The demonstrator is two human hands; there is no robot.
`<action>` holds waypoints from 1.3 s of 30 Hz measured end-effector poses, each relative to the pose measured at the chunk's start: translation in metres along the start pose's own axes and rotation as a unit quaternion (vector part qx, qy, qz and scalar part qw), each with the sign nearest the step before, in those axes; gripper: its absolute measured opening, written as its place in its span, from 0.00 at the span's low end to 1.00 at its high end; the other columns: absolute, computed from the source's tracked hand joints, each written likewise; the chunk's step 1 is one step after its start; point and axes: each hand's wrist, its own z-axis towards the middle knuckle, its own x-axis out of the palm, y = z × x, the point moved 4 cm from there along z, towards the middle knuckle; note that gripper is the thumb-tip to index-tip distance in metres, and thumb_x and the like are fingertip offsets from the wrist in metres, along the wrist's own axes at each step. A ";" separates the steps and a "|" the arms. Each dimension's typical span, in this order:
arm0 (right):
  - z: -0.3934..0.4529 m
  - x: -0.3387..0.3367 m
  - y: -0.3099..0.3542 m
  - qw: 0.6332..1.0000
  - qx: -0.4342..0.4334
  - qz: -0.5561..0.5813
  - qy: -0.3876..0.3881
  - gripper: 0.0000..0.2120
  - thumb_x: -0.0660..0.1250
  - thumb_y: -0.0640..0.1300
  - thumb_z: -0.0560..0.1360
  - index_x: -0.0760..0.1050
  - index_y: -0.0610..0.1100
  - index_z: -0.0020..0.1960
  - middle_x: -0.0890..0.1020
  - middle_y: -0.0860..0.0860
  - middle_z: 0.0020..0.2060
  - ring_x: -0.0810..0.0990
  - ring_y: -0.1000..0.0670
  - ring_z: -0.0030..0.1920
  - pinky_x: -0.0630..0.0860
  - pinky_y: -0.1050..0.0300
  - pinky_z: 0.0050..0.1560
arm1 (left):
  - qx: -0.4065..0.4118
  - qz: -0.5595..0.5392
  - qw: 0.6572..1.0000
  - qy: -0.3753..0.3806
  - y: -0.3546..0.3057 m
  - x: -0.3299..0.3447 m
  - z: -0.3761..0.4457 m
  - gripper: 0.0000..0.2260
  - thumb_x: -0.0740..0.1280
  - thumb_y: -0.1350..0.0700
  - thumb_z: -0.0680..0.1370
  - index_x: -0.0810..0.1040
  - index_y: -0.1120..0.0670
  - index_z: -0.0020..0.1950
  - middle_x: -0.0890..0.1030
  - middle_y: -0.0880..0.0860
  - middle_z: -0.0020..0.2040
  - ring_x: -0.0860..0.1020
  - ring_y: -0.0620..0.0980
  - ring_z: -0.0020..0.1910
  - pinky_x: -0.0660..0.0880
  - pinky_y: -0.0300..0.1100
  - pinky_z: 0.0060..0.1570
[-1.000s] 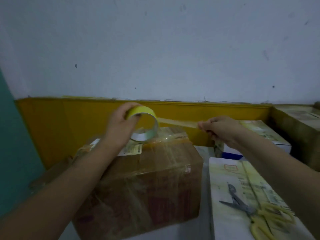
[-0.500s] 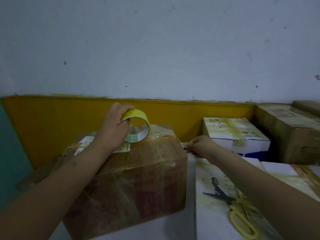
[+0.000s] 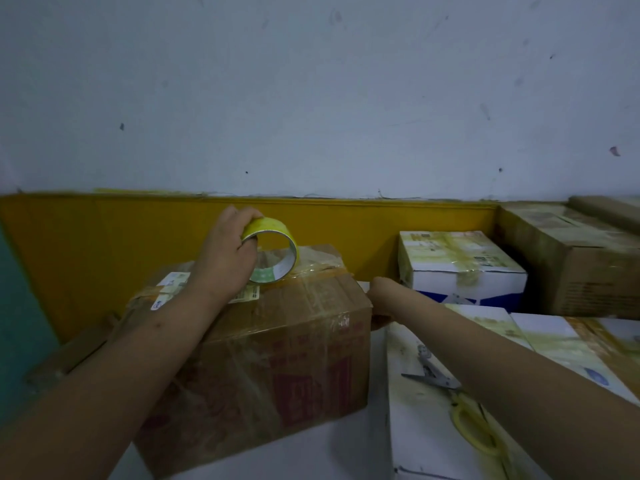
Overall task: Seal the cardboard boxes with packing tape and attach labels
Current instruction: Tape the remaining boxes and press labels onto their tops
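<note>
Both hands work at the brown cardboard box [image 3: 263, 355] in the middle of the view. The left hand [image 3: 225, 258] grips a roll of packing tape [image 3: 273, 251], fingers curled over its yellow rim and thumb inside the core, holding it upright on the box's top near the far edge. The box is worn, wrapped in glossy clear tape that wrinkles over its top and front, with faded red print on the front face and a white label [image 3: 173, 289] partly covered by the left wrist. The right hand [image 3: 379, 306] reaches to the box's right upper corner; its fingers are hidden behind the wrist and the box edge, so whether it pinches anything cannot be told. Both forearms stretch forward from the lower corners. Right of the box, yellow-handled scissors [image 3: 460, 403] lie on a white box [image 3: 426, 427], blades pointing left. Dim light blurs the finer print.
</note>
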 end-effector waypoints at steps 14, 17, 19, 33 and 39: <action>-0.028 -0.008 0.091 0.985 -0.120 -0.096 -0.082 0.18 0.52 0.41 0.85 0.67 0.37 0.72 0.76 0.38 0.65 0.77 0.38 0.63 0.77 0.50 0.47 | -0.066 -0.083 0.994 0.034 0.002 0.001 -0.002 0.15 0.57 0.71 0.78 0.76 0.53 0.48 0.73 0.60 0.48 0.77 0.55 0.34 0.72 0.46 0.35; -0.006 0.011 0.090 0.965 -0.122 -0.218 -0.083 0.21 0.50 0.39 0.85 0.59 0.40 0.77 0.70 0.40 0.72 0.72 0.39 0.69 0.73 0.46 0.61 | -0.056 -0.066 0.995 0.048 0.003 0.005 0.000 0.19 0.58 0.72 0.76 0.76 0.49 0.52 0.73 0.57 0.51 0.76 0.58 0.42 0.72 0.46 0.36; 0.003 0.015 0.088 0.951 -0.115 -0.275 -0.085 0.21 0.51 0.39 0.84 0.62 0.40 0.76 0.72 0.40 0.70 0.73 0.39 0.67 0.74 0.46 0.60 | -0.056 -0.036 0.995 0.075 0.002 0.003 0.002 0.21 0.57 0.73 0.77 0.77 0.51 0.59 0.71 0.57 0.55 0.77 0.57 0.44 0.73 0.38 0.33; 0.016 0.018 0.094 0.887 -0.089 -0.442 -0.100 0.21 0.48 0.40 0.85 0.59 0.39 0.78 0.73 0.41 0.70 0.76 0.42 0.63 0.73 0.54 0.51 | 0.034 0.511 0.774 0.373 0.068 -0.169 -0.054 0.44 0.58 0.72 0.77 0.47 0.34 0.80 0.69 0.53 0.67 0.76 0.54 0.47 0.74 0.49 0.41; 0.028 0.015 0.090 0.859 -0.087 -0.491 -0.113 0.20 0.50 0.41 0.83 0.68 0.43 0.73 0.78 0.42 0.59 0.79 0.44 0.50 0.78 0.50 0.47 | -0.020 0.433 0.827 0.359 0.092 -0.146 -0.089 0.47 0.60 0.73 0.76 0.40 0.38 0.81 0.69 0.53 0.67 0.76 0.55 0.45 0.74 0.51 0.41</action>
